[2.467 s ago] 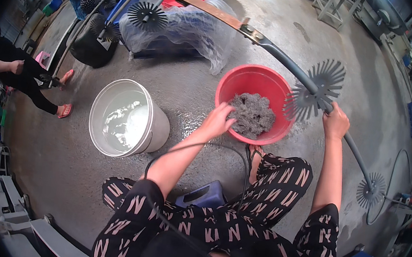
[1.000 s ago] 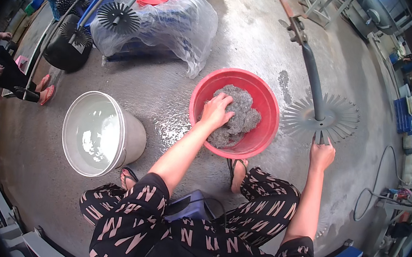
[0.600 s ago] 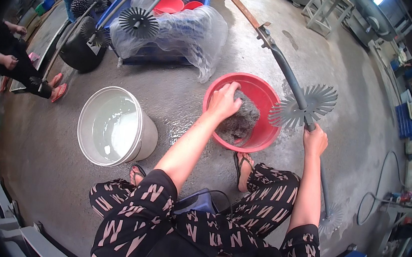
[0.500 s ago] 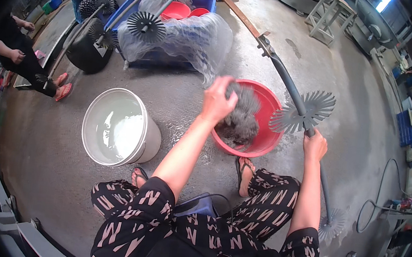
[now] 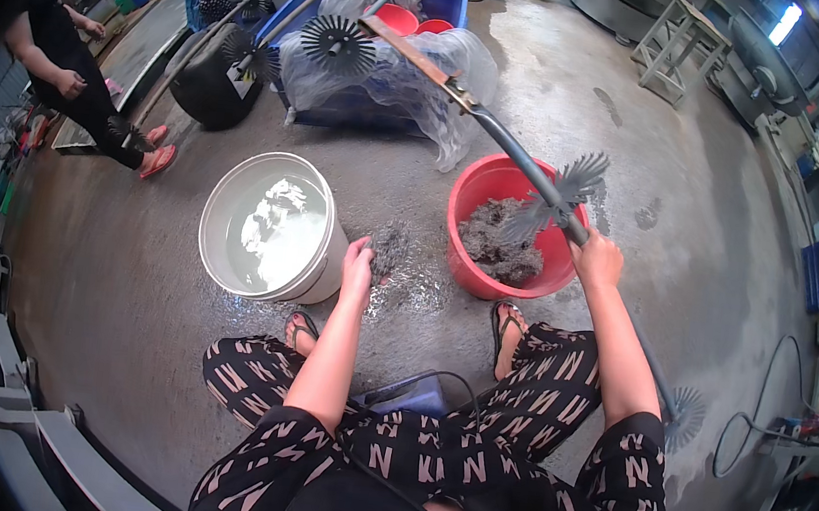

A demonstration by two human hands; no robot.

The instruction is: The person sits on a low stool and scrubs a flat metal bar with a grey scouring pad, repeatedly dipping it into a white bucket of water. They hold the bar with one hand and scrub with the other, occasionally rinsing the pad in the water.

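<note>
My left hand [image 5: 359,265] is closed around a dark grey, shaggy clump [image 5: 390,251] beside the right wall of a white bucket [image 5: 320,281]. Cloudy water [image 5: 258,225] fills much of that bucket. To its right stands a red tub [image 5: 475,278] with more grey fibrous material [image 5: 507,246] in it. My right hand [image 5: 596,259] grips a long metal rod [image 5: 515,153] slanting up and to the left. A grey slotted disc [image 5: 582,179] on the rod overlaps the tub's right side. A second disc [image 5: 686,421] is near the rod's lower end.
Plastic-draped blue crates [image 5: 356,100] stand ahead, with similar disc rods leaning there and by a black drum [image 5: 213,85]. Two people [image 5: 47,48] are at the far left. A stool [image 5: 681,50] stands far right; a hose [image 5: 764,393] lies nearer. The floor [image 5: 402,330] is wet.
My left hand has come out of the red tub toward the white bucket, carrying a grey clump. The rod in my right hand has swung left, bringing its upper disc over the tub.
</note>
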